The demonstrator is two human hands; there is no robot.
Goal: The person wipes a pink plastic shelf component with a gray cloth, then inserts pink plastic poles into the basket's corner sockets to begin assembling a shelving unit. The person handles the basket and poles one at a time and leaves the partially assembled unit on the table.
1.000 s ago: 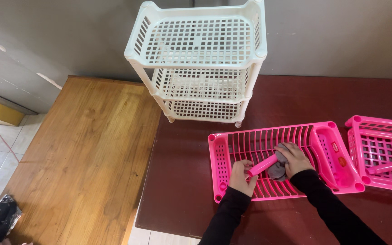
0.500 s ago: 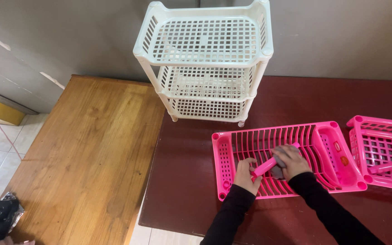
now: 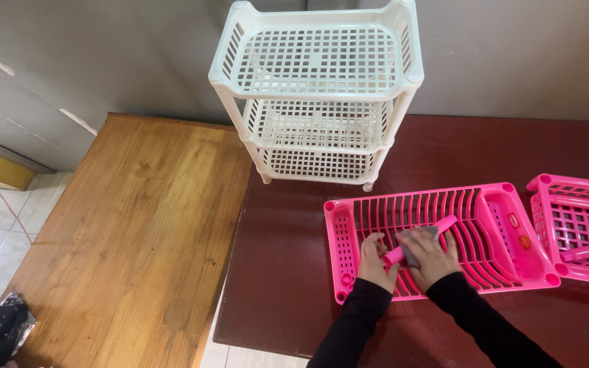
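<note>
1. Our left hand (image 3: 375, 262) is closed around the lower end of a pink rod (image 3: 423, 240), which slants up and away to the right of it.
2. Our right hand (image 3: 432, 255) lies just beside the left, pressing a grey cloth (image 3: 412, 249) onto the rod's middle; fingers curled, clamped on cloth and rod together.
3. Both hands sit over the slatted pink tray (image 3: 444, 204), which rests on the dark red table (image 3: 288, 272).
4. Well beyond the hands stands a white three-tier rack (image 3: 318, 61); far off to the right lies a second pink tray (image 3: 574, 218).
5. Risk, as we judge it: the rod may slip from the left grip if the cloth drags hard, or its free end may catch in the slats.
</note>
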